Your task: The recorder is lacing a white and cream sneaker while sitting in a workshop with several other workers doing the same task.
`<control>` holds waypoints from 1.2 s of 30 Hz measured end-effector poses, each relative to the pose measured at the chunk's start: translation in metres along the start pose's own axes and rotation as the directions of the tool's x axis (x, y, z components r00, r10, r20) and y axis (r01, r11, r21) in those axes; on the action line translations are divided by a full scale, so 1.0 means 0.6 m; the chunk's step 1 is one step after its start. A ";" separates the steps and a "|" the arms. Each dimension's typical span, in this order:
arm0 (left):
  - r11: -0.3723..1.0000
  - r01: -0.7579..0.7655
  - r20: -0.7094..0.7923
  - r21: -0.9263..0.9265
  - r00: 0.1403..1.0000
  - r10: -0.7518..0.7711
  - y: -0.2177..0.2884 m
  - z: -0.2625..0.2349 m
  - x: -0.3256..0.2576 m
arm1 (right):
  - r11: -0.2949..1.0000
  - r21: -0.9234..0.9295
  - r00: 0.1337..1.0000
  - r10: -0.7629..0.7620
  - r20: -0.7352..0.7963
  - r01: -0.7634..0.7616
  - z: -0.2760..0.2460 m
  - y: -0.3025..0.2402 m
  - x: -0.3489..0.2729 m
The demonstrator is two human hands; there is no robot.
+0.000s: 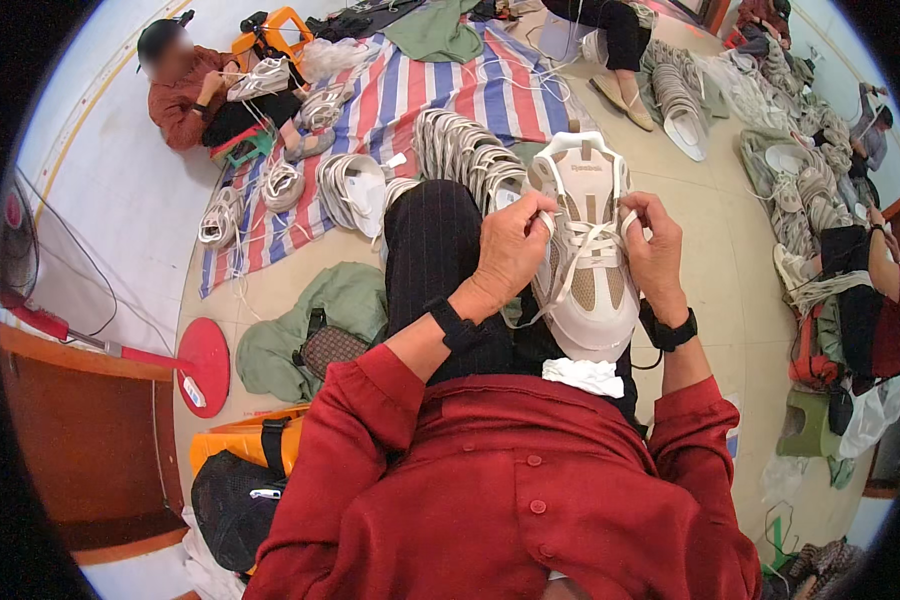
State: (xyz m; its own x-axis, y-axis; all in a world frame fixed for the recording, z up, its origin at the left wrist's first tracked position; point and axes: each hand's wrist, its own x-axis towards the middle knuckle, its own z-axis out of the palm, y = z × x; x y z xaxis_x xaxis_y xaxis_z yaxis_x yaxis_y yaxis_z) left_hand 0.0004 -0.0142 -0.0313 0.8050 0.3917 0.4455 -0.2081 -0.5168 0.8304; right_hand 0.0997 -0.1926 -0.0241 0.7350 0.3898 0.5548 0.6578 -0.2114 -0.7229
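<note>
A white and beige sneaker [600, 290] rests on my lap, its toe toward me and its tongue pointing away. White shoelace [592, 243] crosses the tongue through the lower eyelets, and a loose length hangs along the shoe's left side. My left hand [510, 245] is closed in a pinch on the lace at the left eyelet edge. On the opposite edge, my right hand [656, 245] pinches lace too, thumb and forefinger together. A crumpled white cloth or tissue [582, 376] lies just below the toe.
Nested rows of shoes [460, 150] stand beyond my left knee on a striped sheet [490, 85]. A co-worker [195, 90] handles a shoe at the far left. More shoes [795, 200] pile up at right. A red round fan base [204, 365] stands left.
</note>
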 end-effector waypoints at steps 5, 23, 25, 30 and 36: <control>0.997 -0.072 -0.010 0.025 0.997 0.073 0.002 0.000 0.002 | 0.998 0.054 0.999 0.037 -0.008 -0.036 0.004 0.003 -0.002; 0.971 0.238 0.336 -0.033 0.917 -0.213 0.019 -0.024 0.062 | 0.998 -0.020 0.999 -0.051 -0.004 0.051 0.000 -0.011 0.004; 0.996 0.070 0.311 0.063 0.946 -0.086 0.024 -0.022 0.058 | 0.999 -0.023 0.999 -0.037 -0.012 0.037 0.001 -0.011 0.000; 0.969 -0.166 0.394 0.185 0.915 0.081 0.032 -0.033 0.069 | 0.999 -0.005 0.998 -0.037 0.043 0.037 -0.014 -0.018 0.001; 0.978 -0.168 0.521 0.124 0.850 0.080 0.032 -0.070 0.066 | 0.995 0.053 0.989 -0.086 0.122 0.081 -0.044 0.003 0.014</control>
State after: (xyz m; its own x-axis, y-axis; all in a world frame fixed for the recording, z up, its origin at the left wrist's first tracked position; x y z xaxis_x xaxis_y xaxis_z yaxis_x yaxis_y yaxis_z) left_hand 0.0047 0.0236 0.0164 0.9568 -0.1050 0.2712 -0.2702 -0.6657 0.6955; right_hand 0.1113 -0.2130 -0.0099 0.6499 0.5129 0.5609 0.7052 -0.1317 -0.6967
